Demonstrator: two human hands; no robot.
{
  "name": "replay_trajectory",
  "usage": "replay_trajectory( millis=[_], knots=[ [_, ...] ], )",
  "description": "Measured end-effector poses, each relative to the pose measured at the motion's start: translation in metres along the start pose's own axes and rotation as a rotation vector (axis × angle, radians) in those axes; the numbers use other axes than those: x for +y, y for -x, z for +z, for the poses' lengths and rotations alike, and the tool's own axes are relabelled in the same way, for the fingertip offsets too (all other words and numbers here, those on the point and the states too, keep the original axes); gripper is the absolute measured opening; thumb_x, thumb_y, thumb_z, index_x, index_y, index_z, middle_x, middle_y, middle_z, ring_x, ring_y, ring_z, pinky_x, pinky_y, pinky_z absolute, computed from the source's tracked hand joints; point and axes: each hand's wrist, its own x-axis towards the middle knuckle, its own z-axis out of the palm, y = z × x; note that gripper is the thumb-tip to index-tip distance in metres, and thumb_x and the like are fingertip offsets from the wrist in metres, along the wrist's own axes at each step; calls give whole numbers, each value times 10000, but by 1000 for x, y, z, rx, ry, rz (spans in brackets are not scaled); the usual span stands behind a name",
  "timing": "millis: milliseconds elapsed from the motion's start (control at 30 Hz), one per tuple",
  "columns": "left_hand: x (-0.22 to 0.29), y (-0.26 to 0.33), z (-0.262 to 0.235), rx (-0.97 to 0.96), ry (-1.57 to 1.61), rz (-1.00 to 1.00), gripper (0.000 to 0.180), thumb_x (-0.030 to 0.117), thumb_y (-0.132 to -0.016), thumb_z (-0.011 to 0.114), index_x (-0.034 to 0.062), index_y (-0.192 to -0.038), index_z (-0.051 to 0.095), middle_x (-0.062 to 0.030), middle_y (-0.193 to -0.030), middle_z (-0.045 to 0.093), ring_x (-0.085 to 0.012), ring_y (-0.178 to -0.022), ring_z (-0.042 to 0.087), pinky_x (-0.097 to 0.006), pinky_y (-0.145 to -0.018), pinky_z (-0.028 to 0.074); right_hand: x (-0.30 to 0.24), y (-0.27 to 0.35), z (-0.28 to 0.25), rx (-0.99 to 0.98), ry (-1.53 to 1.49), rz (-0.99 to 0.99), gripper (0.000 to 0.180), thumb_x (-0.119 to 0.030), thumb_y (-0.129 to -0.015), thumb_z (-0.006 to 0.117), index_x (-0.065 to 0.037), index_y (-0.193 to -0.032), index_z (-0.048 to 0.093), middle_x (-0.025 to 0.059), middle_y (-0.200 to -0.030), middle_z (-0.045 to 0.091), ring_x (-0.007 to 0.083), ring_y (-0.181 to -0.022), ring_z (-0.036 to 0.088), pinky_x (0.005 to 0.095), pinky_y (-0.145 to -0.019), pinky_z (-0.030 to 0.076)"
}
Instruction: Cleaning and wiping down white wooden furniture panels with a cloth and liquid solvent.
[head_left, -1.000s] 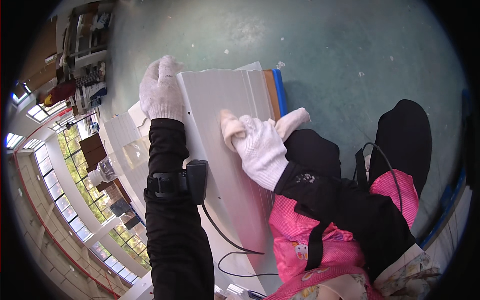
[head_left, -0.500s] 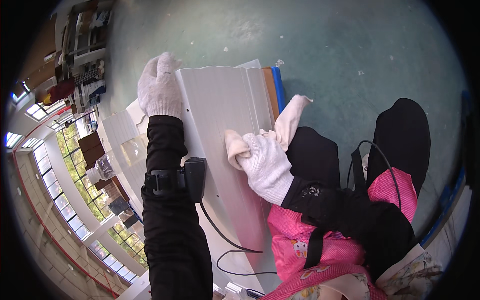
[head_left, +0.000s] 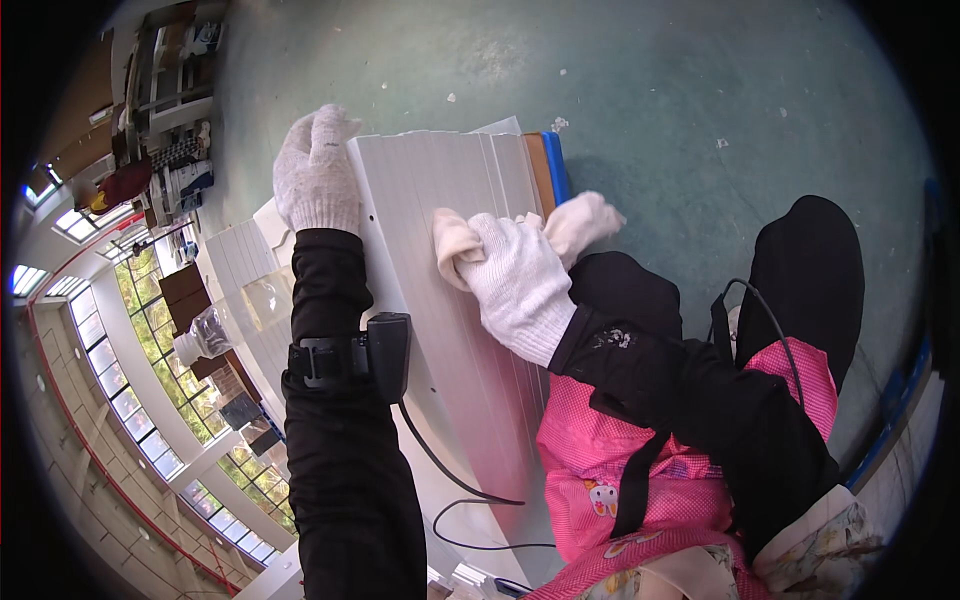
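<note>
My right hand [head_left: 520,280], in a white knit glove, is closed around a cream cloth [head_left: 457,240] and presses it on a long white ribbed panel [head_left: 430,190]. One end of the cloth sticks out past the panel's right edge. My left hand [head_left: 315,170], gloved too, is closed at the panel's far left corner, holding its edge; its fingertips are partly hidden. The panel lies lengthwise in front of me, with small dark holes along its left side.
Left of the panel lies a clear plastic bottle [head_left: 205,335] on a white surface. A brown and blue edge [head_left: 553,170] shows under the panel's right side. A black cable [head_left: 450,475] runs from the device on my left forearm. Green floor [head_left: 700,90] lies beyond.
My right hand has slid with the cloth a little away from me and to the left along the panel. The cloth's loose end has flopped lower. My left hand has barely moved.
</note>
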Motion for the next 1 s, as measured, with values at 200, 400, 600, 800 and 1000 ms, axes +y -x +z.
replay_trajectory(
  millis=[200, 400, 600, 800, 1000],
  knots=[
    [-3, 8, -15, 28, -61, -32, 423, 382, -903, 544, 3, -1029, 682, -79, -913, 741, -190, -950, 648, -299, -907, 441, -42, 23, -12, -321, -460, 320, 86, -45, -822, 494, -64, -894, 538, 163, -918, 558, 380, -810, 556, 481, -774, 434],
    [9, 3, 1, 5, 13, 52, 385, 344, -910, 557, -7, -1015, 674, -87, -900, 737, -177, -904, 652, -286, -893, 444, 17, -76, 13, 154, 23, 125, 244, -1, -750, 483, -7, -992, 518, 184, -911, 541, 364, -808, 579, 460, -699, 459],
    [-5, 5, -10, 8, 84, -11, 358, 311, -925, 553, -21, -998, 664, -111, -919, 729, -165, -888, 648, -281, -870, 454, -44, -11, 2, 112, -305, 205, 370, -190, -873, 478, -97, -1229, 520, 130, -998, 557, 323, -969, 553, 468, -761, 416],
    [9, 5, 3, 7, -9, 112, 355, 311, -929, 537, -8, -994, 677, -97, -909, 731, -179, -884, 651, -294, -853, 461, 0, -95, -20, 137, -138, 38, 243, -47, -777, 520, -9, -1016, 506, 179, -931, 538, 362, -853, 565, 457, -726, 466],
    [1, 6, -8, 12, -19, 62, 364, 315, -924, 532, -10, -997, 679, -97, -916, 728, -183, -881, 650, -301, -845, 464, -22, -66, -7, -35, -158, 232, 155, -126, -837, 546, -72, -979, 515, 98, -927, 543, 256, -805, 616, 419, -682, 473]
  ],
)
